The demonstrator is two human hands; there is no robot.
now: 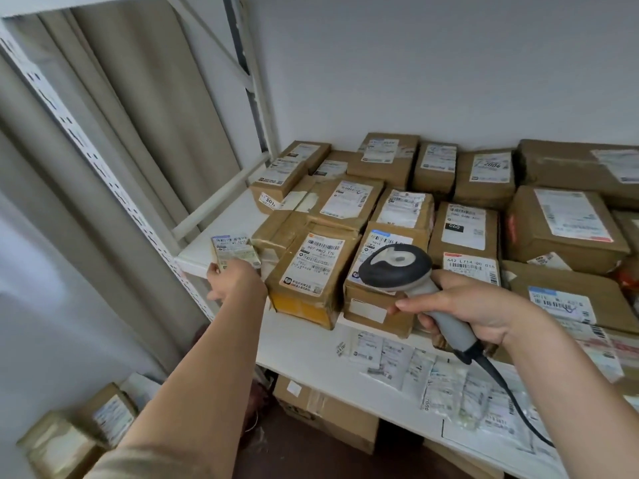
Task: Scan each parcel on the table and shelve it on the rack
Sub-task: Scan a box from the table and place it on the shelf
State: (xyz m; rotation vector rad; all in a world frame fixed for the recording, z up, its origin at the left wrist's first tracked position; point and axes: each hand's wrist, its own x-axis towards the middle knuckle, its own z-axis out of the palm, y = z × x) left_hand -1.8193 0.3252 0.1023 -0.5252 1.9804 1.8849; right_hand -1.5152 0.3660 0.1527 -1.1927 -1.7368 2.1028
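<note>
Fingers of the left hand [232, 279] are curled round a small labelled parcel [234, 252], held at the left end of the white rack shelf [238, 216], just beside the brown boxes [313, 267] stacked there. A grey barcode scanner [411, 281] is gripped by its handle in the right hand [473, 305], above those boxes.
</note>
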